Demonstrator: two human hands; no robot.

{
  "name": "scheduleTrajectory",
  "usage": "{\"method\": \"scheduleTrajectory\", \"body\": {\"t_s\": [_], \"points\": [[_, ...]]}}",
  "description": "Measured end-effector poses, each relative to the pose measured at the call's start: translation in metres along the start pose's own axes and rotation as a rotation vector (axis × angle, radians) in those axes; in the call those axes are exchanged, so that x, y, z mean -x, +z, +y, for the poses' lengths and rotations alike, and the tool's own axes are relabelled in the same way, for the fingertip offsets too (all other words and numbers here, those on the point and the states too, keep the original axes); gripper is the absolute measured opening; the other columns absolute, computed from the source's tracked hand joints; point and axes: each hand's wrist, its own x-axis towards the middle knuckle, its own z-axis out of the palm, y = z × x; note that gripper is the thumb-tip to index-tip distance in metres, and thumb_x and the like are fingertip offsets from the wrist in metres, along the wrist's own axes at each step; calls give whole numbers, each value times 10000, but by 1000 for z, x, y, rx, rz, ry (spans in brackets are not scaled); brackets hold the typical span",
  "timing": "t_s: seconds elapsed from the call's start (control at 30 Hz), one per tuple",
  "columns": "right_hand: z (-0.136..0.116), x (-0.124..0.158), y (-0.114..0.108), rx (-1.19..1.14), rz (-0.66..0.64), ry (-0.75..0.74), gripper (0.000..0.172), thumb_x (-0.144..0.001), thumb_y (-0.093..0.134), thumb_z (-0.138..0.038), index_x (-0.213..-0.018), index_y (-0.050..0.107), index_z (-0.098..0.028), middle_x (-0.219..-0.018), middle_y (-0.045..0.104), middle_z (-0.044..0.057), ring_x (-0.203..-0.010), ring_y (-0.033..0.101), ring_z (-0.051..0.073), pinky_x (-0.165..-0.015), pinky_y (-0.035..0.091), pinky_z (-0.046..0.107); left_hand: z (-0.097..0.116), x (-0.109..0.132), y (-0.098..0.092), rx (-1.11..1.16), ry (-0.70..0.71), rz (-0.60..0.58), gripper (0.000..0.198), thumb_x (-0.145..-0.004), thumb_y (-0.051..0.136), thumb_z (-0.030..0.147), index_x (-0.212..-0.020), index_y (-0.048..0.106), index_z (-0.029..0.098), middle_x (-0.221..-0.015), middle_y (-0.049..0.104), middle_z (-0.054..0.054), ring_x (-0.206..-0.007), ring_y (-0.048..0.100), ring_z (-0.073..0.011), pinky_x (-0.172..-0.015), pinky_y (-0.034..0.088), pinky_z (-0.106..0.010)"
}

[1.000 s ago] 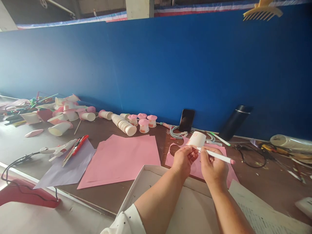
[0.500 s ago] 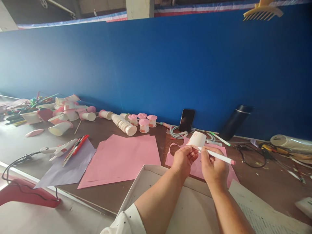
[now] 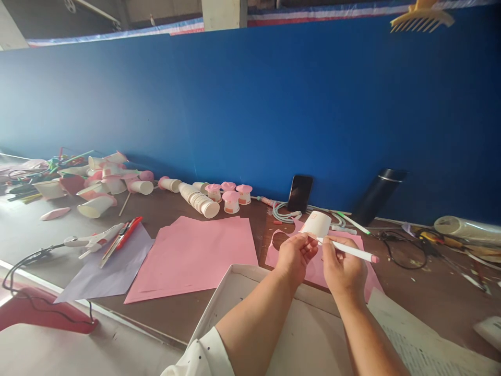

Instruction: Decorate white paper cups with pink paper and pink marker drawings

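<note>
A white paper cup (image 3: 316,223) with a small window drawn in reddish lines is held upside down by my left hand (image 3: 294,256), whose fingers close on its lower edge. My right hand (image 3: 344,269) grips a white marker (image 3: 354,251) with a pink end cap. Its tip points left at the cup's lower part; whether it touches is hard to see. Below both hands lies a shallow white box lid (image 3: 250,292). Cut pink paper (image 3: 362,243) spreads behind them. Several small cups with pink roofs (image 3: 231,201) stand farther back to the left.
Pink sheets (image 3: 199,256), a red utility knife (image 3: 127,235) and a glue gun (image 3: 96,239) lie left. Stacked cups (image 3: 199,201) rest behind. A phone (image 3: 300,193) and black bottle (image 3: 379,197) lean on the blue panel (image 3: 250,104). Cables (image 3: 403,250) lie right.
Almost nothing differs. The cup appears turned slightly in my left hand, with its drawn window shifted a little; the marker stays in my right hand.
</note>
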Motion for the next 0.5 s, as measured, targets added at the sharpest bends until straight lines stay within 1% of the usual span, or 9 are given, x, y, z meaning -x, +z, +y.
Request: {"method": "scheduleTrajectory", "body": {"t_s": [0.33, 0.5], "points": [[-4, 1, -1, -3, 9, 2, 264, -785, 562, -419, -836, 641, -172, -696, 661, 65, -567, 577, 160, -556, 434, 259, -1, -1, -2, -10, 11, -16, 99, -781, 597, 156, -778, 644, 69, -743, 619, -78, -692, 610, -97, -674, 510, -189], [-5, 1, -2, 3, -27, 6, 274, -787, 547, -424, -823, 643, -170, -683, 653, 63, -558, 569, 161, -556, 434, 265, -1, -1, -1, -11, 11, 5, 101, -771, 612, 168, -784, 646, 74, -741, 624, -76, -695, 614, -104, -670, 509, -197]]}}
